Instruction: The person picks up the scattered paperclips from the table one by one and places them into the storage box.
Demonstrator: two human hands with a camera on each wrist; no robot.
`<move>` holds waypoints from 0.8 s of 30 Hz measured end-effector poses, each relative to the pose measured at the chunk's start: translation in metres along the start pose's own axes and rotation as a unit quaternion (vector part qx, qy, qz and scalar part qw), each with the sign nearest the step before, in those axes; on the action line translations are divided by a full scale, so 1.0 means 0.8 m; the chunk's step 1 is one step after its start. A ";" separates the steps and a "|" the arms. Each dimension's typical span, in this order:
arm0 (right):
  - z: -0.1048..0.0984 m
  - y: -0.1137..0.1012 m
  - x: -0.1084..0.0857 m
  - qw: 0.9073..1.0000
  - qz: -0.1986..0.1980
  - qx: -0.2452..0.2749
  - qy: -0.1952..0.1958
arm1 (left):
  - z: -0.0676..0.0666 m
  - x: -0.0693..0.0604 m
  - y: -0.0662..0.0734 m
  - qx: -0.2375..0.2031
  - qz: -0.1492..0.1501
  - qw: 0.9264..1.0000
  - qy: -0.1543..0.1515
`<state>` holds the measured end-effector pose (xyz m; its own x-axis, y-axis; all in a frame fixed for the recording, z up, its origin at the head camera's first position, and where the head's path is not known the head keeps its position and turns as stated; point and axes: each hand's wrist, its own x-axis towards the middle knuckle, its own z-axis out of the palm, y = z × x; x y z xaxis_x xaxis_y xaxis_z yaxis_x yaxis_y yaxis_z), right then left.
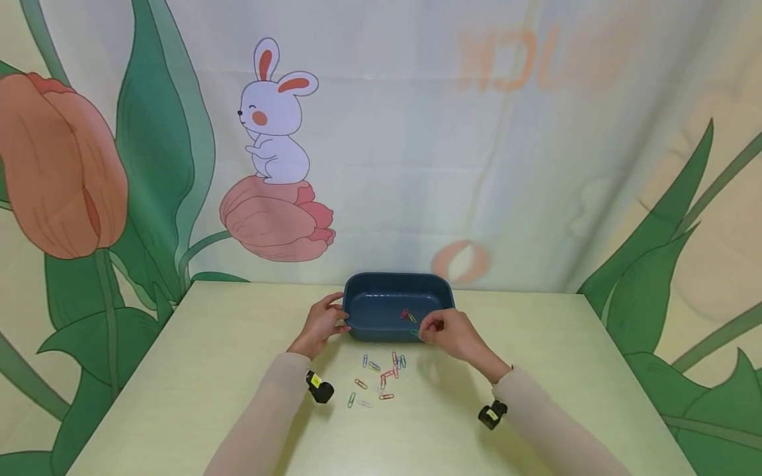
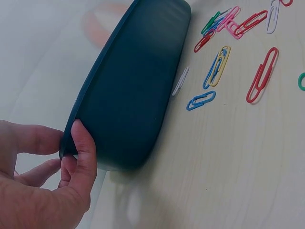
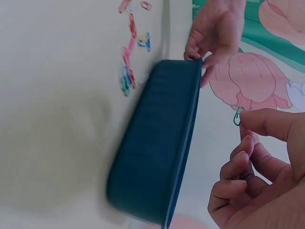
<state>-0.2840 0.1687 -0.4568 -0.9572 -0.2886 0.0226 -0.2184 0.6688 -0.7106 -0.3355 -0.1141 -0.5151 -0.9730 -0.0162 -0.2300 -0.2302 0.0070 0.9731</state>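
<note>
A dark blue rectangular bin (image 1: 363, 330) stands near the back of the table. My left hand (image 1: 322, 325) pinches the bin's left rim between thumb and fingers, as the left wrist view shows close up. Over the bin's front right edge, my right hand (image 1: 450, 332) pinches a green paper clip (image 3: 238, 116) between thumb and index finger. Inside the bin lie a red paper clip (image 1: 405, 314) and a yellow paper clip (image 1: 412, 318).
Several loose paper clips lie on the tabletop in front of the bin, among them a green one (image 1: 352, 400), a red one (image 2: 262, 75) and a blue one (image 2: 200, 100). A printed curtain (image 1: 387, 165) hangs behind the table (image 1: 238, 344).
</note>
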 end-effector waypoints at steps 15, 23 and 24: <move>-0.015 -0.004 0.043 0.999 0.020 0.028 0.028 | 0.000 0.001 -0.004 -0.002 0.007 1.000 -0.009; -0.008 0.005 0.073 0.997 0.047 0.039 0.049 | -0.001 -0.002 0.002 0.002 0.001 1.000 -0.016; -0.007 0.006 0.076 0.997 0.049 0.041 0.050 | -0.001 -0.001 0.002 0.002 -0.001 1.000 -0.015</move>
<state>-0.3446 0.1583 -0.4552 -0.9883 -0.1515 0.0176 -0.1104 0.6312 -0.7677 -0.3349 -0.1148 -0.5135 -0.9724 0.0140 -0.2329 -0.2327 0.0117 0.9725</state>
